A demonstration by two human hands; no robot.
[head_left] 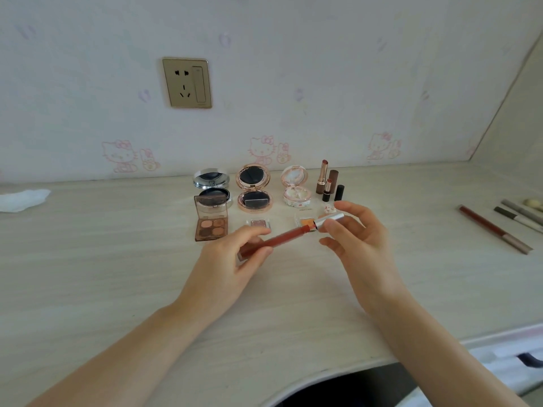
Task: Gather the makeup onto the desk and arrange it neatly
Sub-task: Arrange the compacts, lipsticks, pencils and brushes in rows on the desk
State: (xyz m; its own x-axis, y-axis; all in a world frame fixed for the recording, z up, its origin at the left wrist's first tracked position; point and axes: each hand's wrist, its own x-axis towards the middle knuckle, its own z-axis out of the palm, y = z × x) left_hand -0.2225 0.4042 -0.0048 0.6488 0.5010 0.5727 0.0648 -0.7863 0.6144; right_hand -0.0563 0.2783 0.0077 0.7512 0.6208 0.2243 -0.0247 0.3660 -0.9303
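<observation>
On the desk, far left: a white tissue lies by itself, well apart from the makeup
Back row: three open compacts side by side near the wall; an eyeshadow palette open in front of the leftmost one; lipsticks upright at the row's right end
Left hand: fingers and thumb curled round the red barrel, pinching it at its lower end
Lip gloss tube: held above the desk between both hands, just in front of the row; long axis slants from lower left up to upper right, silver cap toward the right
Right hand: thumb and fingertips pinch the silver cap; remaining fingers loosely spread
Key relation: the cap end sits in the right hand, so any uncapping or setting down likely pivots there; both hands equally near
Far right: a second red tube and some pencils lie flat, not yet lined up with the row
</observation>
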